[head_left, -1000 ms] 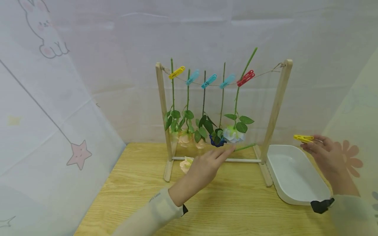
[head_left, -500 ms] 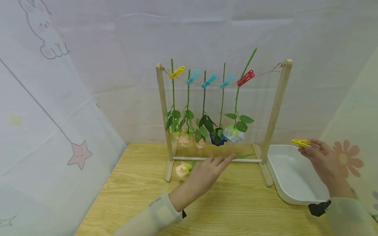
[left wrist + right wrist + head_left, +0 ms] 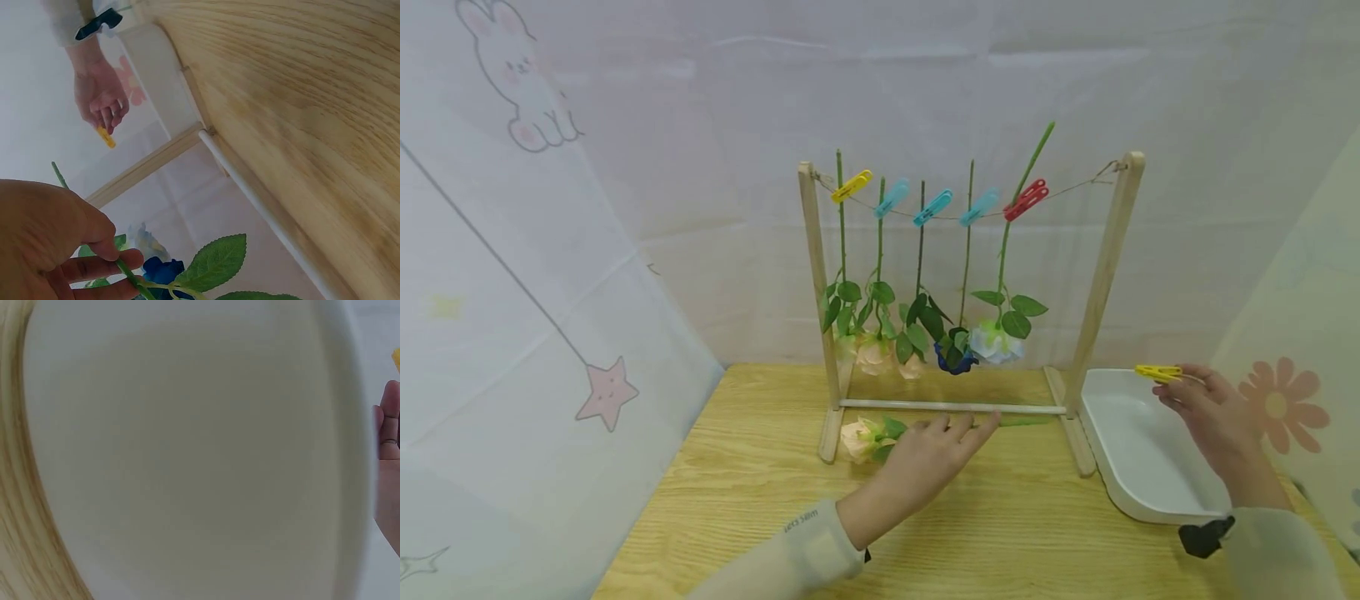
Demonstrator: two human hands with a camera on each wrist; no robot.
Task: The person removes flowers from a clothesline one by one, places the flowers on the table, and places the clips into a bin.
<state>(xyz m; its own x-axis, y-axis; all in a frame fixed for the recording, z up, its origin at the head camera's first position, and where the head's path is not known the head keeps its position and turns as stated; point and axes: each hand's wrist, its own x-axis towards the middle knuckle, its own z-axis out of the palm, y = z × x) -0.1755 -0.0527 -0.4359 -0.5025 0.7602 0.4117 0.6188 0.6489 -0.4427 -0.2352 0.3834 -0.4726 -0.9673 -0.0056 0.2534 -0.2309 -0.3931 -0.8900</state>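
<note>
Since the earlier frames, the peach rose with a green leafy stem [image 3: 859, 440] has sunk lower, and the yellow plastic clothespin [image 3: 1156, 372] has shifted down and leftward. At far left, a pale sheet printed with a rabbit and a pink star [image 3: 606, 393] borders the light wood-grain table [image 3: 752, 525]. The left hand [image 3: 922, 462], palm down, pinches the rose's stem before the wooden rack [image 3: 1105, 279], whose string carries five inverted flowers under yellow, blue and red clips. Right of it sits a rounded white tray [image 3: 1153, 454]; near its right rim, the right hand [image 3: 1217, 417] pinches the clothespin.
</note>
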